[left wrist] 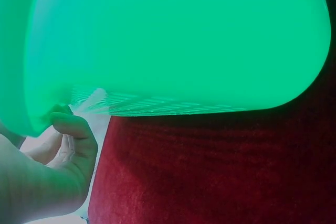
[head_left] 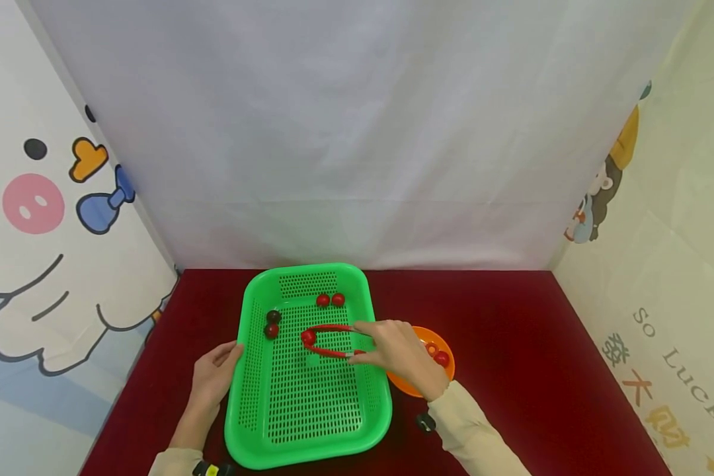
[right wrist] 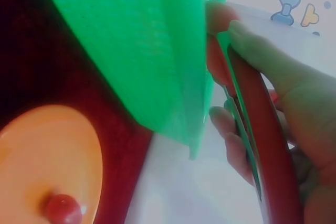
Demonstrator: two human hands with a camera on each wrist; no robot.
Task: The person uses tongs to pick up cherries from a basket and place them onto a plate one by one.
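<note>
My right hand point(head_left: 395, 347) holds red tongs point(head_left: 330, 327), its thumb and fingers on the two spread arms. Over the middle of a green perforated basket point(head_left: 246, 396), the tong tips meet at a small red fruit like a cherry tomato point(head_left: 308, 338). With thumb and curled fingers, my left hand point(head_left: 213, 373) grips the basket's left rim; the left wrist view shows that hand point(left wrist: 68, 156) at the green wall. Inside the basket, two red fruits point(head_left: 338, 299) lie at the far end and two darker ones point(head_left: 271, 330) by the left side.
An orange plate point(head_left: 450, 344) with red fruits point(head_left: 441, 358) stands right of the basket, partly hidden under my right hand and wrist. Dark red cloth point(head_left: 500, 330) covers the table. A pale curtain point(head_left: 369, 165) closes the back, with printed cloths on both sides.
</note>
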